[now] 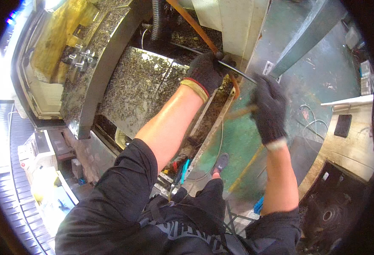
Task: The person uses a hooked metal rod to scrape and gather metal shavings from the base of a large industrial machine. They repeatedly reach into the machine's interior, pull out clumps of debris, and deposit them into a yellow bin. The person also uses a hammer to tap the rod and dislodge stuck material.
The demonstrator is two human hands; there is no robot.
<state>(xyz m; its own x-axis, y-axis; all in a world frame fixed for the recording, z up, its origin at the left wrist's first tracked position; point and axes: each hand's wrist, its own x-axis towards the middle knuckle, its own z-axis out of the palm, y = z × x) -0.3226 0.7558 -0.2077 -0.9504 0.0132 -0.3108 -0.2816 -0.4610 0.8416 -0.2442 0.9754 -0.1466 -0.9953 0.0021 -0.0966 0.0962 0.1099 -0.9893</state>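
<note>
My left hand [206, 70], in a black glove with a yellow and red cuff, is closed around a thin metal rod [239, 72]. An orange-brown hose or pipe [196, 27] meets the same fist and comes out below it; whether it is gripped too is unclear. Slightly blurred, my right hand [269, 108] wears a black glove and grips the rod's right end. A blurred brown bar [241, 112] sticks out leftward beside the right palm. The rod's other end runs into a dark machine recess. Under my left forearm lies a metal cover [136, 79] strewn with swarf.
A curved metal guard [102, 67] and a cluster of bolts [82, 59] stand to the left. Corrugated conduit [156, 20] hangs at the top. A grey post [308, 36] rises at the right, above a green floor [321, 76] with loose cables [313, 122]. A stained cabinet [352, 137] is at right.
</note>
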